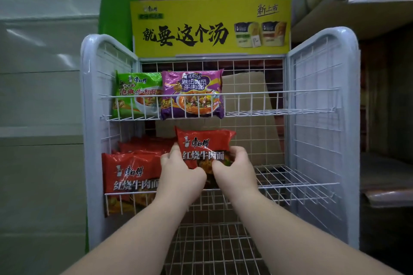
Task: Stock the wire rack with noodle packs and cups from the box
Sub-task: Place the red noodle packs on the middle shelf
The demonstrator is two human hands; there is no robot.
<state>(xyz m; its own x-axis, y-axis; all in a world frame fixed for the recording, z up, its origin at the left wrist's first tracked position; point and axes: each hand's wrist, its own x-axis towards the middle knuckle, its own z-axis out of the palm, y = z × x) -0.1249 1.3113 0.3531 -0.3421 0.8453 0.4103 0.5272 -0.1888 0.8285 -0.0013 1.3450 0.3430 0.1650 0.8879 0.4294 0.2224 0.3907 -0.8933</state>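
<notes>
Two hands grip one red noodle pack (204, 144) at the middle shelf of the wire rack (321, 118)

Left hand (178, 169) curls its fingers round the pack's left edge and right hand (234, 167) pinches its lower right edge, holding it upright and slightly tilted just above the middle shelf, right beside a stack of red packs (131, 174) standing at the shelf's left end; on the top shelf a green pack (137, 94) and a purple pack (193, 94) stand side by side, touching, under a yellow sign (210, 27), with a sheet of cardboard (245, 87) behind the rack's back grid
</notes>
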